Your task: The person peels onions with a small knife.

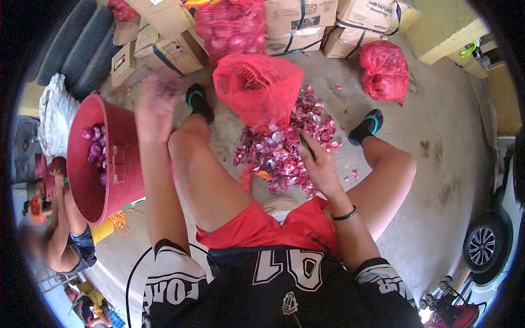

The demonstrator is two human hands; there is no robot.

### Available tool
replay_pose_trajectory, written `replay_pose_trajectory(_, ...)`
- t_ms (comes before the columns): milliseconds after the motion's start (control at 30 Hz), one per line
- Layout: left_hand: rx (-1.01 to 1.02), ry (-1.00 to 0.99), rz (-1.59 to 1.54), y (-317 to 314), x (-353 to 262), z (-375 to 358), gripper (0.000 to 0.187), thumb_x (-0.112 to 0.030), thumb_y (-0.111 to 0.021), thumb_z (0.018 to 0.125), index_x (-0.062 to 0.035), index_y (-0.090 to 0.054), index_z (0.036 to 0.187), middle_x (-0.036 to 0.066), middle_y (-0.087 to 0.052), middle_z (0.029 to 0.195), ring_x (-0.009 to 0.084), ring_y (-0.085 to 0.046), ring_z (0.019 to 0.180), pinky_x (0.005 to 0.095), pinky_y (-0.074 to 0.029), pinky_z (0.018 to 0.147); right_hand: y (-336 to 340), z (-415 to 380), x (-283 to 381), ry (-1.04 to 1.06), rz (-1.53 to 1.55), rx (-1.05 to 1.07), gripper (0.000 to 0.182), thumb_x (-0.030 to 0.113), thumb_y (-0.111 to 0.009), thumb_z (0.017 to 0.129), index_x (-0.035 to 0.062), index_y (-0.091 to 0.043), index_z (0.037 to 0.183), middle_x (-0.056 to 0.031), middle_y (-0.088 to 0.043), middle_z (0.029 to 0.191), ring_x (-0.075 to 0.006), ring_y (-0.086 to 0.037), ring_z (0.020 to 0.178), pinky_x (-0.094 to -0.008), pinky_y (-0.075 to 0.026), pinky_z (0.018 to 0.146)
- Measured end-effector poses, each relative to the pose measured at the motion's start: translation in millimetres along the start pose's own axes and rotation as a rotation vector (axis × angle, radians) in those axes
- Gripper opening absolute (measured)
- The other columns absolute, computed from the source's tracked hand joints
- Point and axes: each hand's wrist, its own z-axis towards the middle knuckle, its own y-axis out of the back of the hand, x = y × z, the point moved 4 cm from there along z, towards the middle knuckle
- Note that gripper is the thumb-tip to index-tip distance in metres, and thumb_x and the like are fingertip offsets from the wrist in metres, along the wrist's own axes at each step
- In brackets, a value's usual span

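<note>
Left hand (155,121): purplish object (164,85), blurred. Onion skins (273,158): curled, purple-red.

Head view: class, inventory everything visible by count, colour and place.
Tub: one, red, left
Onions: several, purple, inside tub
Skins: heap, purple, floor, centre
Net bags: at least three, red, centre and top
Boxes: several, brown, top
Tyres: three, black, upper left
Sack: one, white, left
Vehicle wheel: one, black-silver, right
Wheeled machine: one, red-black, lower right
Other people: at least two, lower left
Shoes: two, black-teal, floor
Left hand: one, blurred, beside tub, with something purple
Right hand: one, above skins, holding something green
</note>
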Motion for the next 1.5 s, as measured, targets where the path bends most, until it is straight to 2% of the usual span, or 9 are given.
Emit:
replay_pose_trajectory(100, 0.258, 0.177, 0.59, -42.4, 66.5, 9.3, 0.029, -0.019, -0.058, 0.096, -0.0001, -0.061, 0.118, 0.011, -0.066, 0.115, 0.0229, -0.062, 0.103, 0.0361, -0.049, 0.091, 1.4, -2.6, -2.6, -0.048, -0.015, 0.078, 0.041, 0.022, -0.062, 0.095, 0.0001, -0.055, 0.129, -0.0176, -0.066, 0.109, -0.0187, -0.061, 0.099, -0.0325, -0.047, 0.089)
replay_pose_trajectory(200, 0.471, -0.048, 1.111, -70.1, 120.7, 30.0, 0.023, -0.014, -0.06, 0.091, 0.0014, -0.065, 0.108, 0.012, -0.07, 0.098, 0.0204, -0.066, 0.092, 0.032, -0.05, 0.086, 5.8, -6.6, -3.4, -0.19, -0.145, 0.165, 0.035, 0.021, -0.064, 0.093, -0.0009, -0.059, 0.119, -0.0177, -0.067, 0.095, -0.019, -0.064, 0.088, -0.0335, -0.049, 0.079)
replay_pose_trajectory(333, 0.582, -0.193, 1.372, -42.9, 208.0, 87.6, 0.026, -0.012, -0.055, 0.089, -0.0037, -0.064, 0.112, 0.019, -0.068, 0.106, 0.0365, -0.064, 0.101, 0.0412, -0.05, 0.089, 4.1, -2.3, -6.0, -0.124, -0.305, 0.181, 0.022, 0.02, -0.066, 0.09, -0.0008, -0.059, 0.094, -0.0197, -0.059, 0.071, -0.0348, -0.058, 0.064, -0.041, -0.046, 0.061)
replay_pose_trajectory(633, 0.683, 0.359, 1.972, 27.0, 325.1, 116.8, 0.036, -0.021, -0.059, 0.086, -0.0027, -0.062, 0.117, 0.021, -0.066, 0.111, 0.0372, -0.063, 0.105, 0.0451, -0.051, 0.091, -0.7, 16.9, -7.4, -0.092, -0.192, 0.249, 0.023, 0.021, -0.067, 0.089, 0.0005, -0.058, 0.094, -0.0214, -0.059, 0.073, -0.0402, -0.059, 0.068, -0.0448, -0.044, 0.06)
replay_pose_trajectory(933, 0.743, 0.344, 1.747, 25.4, 323.8, 122.4, 0.039, -0.02, -0.064, 0.083, -0.0021, -0.062, 0.117, 0.019, -0.067, 0.112, 0.0342, -0.064, 0.104, 0.0443, -0.051, 0.091, -1.0, 17.6, -16.4, -0.083, -0.214, 0.271, 0.028, 0.021, -0.067, 0.089, 0.0032, -0.061, 0.109, -0.0223, -0.062, 0.083, -0.0406, -0.063, 0.079, -0.0451, -0.047, 0.066)
replay_pose_trajectory(1100, 0.747, 0.364, 1.11, 10.0, 291.0, 123.8, 0.04, -0.02, -0.067, 0.082, -0.0018, -0.061, 0.117, 0.017, -0.067, 0.113, 0.0326, -0.065, 0.104, 0.0438, -0.051, 0.091, 6.4, 15.4, -11.5, -0.094, -0.175, 0.227, 0.038, 0.022, -0.065, 0.091, 0.0052, -0.057, 0.124, -0.0227, -0.065, 0.095, -0.0384, -0.065, 0.087, -0.0425, -0.05, 0.075)
replay_pose_trajectory(1267, 0.702, -0.27, 1.256, -73.8, 167.8, 83.4, 0.047, -0.007, -0.072, 0.08, 0.0003, -0.054, 0.123, 0.01, -0.065, 0.116, 0.0221, -0.064, 0.102, 0.0349, -0.054, 0.083, 4.8, 20.2, -2.4, 0.042, -0.108, 0.076, 0.048, 0.027, -0.056, 0.096, 0.0059, -0.047, 0.139, -0.0252, -0.059, 0.096, -0.0407, -0.06, 0.091, -0.0451, -0.047, 0.082)
replay_pose_trajectory(1367, 0.27, 0.446, 0.513, -81.3, 128.0, 17.0, 0.053, -0.005, -0.071, 0.083, -0.0013, -0.048, 0.131, 0.012, -0.062, 0.119, 0.0231, -0.063, 0.107, 0.0352, -0.055, 0.087, 11.6, 21.7, 8.9, 0.001, -0.077, 0.084, 0.043, 0.019, -0.053, 0.098, 0.0024, -0.048, 0.137, -0.0205, -0.058, 0.098, -0.0348, -0.059, 0.09, -0.0402, -0.048, 0.083)
replay_pose_trajectory(1500, 0.184, 0.464, -0.012, -77.2, 129.4, -56.4, 0.055, 0.001, -0.064, 0.086, -0.0021, -0.042, 0.137, 0.013, -0.058, 0.127, 0.0253, -0.062, 0.109, 0.0392, -0.056, 0.089, 13.2, 12.6, 15.7, 0.029, 0.027, 0.101, 0.038, 0.009, -0.055, 0.096, 0.0, -0.053, 0.132, -0.0196, -0.062, 0.102, -0.0291, -0.062, 0.093, -0.0369, -0.048, 0.086)
